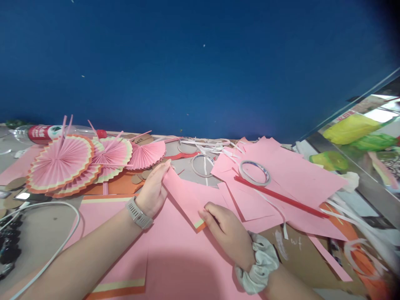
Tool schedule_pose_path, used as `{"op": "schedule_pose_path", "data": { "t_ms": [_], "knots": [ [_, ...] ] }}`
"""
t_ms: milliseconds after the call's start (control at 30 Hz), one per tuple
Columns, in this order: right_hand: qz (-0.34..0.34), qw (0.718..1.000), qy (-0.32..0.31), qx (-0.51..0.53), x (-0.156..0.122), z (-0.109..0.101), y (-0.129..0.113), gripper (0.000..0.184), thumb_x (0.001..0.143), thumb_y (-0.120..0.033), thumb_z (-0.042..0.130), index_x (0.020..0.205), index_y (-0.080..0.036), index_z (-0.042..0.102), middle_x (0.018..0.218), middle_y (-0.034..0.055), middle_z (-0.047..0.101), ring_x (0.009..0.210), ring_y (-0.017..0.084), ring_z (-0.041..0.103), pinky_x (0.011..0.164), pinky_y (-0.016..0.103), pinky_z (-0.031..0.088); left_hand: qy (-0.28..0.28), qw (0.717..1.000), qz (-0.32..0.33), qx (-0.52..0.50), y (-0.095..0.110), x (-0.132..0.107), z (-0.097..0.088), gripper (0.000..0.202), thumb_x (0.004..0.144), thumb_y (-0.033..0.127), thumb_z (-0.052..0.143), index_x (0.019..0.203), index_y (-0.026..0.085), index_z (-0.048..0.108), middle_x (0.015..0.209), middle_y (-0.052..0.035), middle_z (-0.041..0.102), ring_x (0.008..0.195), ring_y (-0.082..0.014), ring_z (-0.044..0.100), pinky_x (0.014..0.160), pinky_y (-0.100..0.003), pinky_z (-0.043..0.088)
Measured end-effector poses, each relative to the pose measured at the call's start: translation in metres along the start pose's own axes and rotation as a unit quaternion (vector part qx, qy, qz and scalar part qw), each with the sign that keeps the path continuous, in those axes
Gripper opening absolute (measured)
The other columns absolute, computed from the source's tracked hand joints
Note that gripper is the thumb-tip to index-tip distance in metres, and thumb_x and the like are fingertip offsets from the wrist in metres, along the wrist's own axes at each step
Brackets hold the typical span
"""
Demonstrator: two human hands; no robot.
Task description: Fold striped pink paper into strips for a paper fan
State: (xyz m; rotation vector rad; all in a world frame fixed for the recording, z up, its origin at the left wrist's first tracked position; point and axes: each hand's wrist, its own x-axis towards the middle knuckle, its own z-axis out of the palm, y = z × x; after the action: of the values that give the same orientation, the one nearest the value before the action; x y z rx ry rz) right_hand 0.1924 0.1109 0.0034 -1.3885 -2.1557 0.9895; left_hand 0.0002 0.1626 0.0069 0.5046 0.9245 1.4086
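A folded strip of pink paper [184, 196] with a yellow and orange edge lies slantwise on a large pink sheet [175, 258]. My left hand [153, 189], a grey watch on its wrist, lies with fingers stretched flat against the strip's far end. My right hand [225, 227], a grey scrunchie on its wrist, has its fingers curled and pinches the strip's near corner.
Three finished pink paper fans [61, 162] lie at the back left beside a plastic bottle [46, 132]. Tape rolls [254, 172], a red strip [281, 198] and loose pink sheets [296, 175] lie to the right. A white cable [62, 243] curves at left. A blue wall stands behind.
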Motion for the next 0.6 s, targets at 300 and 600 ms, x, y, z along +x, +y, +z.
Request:
{"op": "schedule_pose_path", "data": {
  "t_ms": [300, 600],
  "knots": [
    [0.028, 0.991, 0.022, 0.131, 0.000, -0.005, 0.005, 0.038, 0.092, -0.041, 0.035, 0.061, -0.021, 0.028, 0.056, -0.0057, 0.029, 0.050, 0.010, 0.030, 0.048, 0.024, 0.028, -0.055, 0.998, 0.039, -0.006, -0.003, -0.010, 0.004, 0.022, 0.081, 0.038, 0.057, 0.095, 0.022, 0.059, 0.090, 0.0002, 0.063, 0.084, -0.0118, 0.059, 0.077, -0.022, 0.046],
    [0.067, 0.951, -0.048, 0.299, 0.001, -0.017, 0.002, 0.042, 0.094, -0.044, 0.027, 0.068, -0.019, 0.049, 0.058, -0.0010, 0.052, 0.059, 0.014, 0.052, 0.065, 0.027, 0.044, -0.274, 0.937, 0.011, 0.216, -0.006, -0.028, 0.003, 0.029, 0.078, 0.036, 0.063, 0.098, 0.016, 0.067, 0.116, -0.0115, 0.059, 0.114, -0.0262, 0.049, 0.096, -0.034, 0.038]
  ]
}}
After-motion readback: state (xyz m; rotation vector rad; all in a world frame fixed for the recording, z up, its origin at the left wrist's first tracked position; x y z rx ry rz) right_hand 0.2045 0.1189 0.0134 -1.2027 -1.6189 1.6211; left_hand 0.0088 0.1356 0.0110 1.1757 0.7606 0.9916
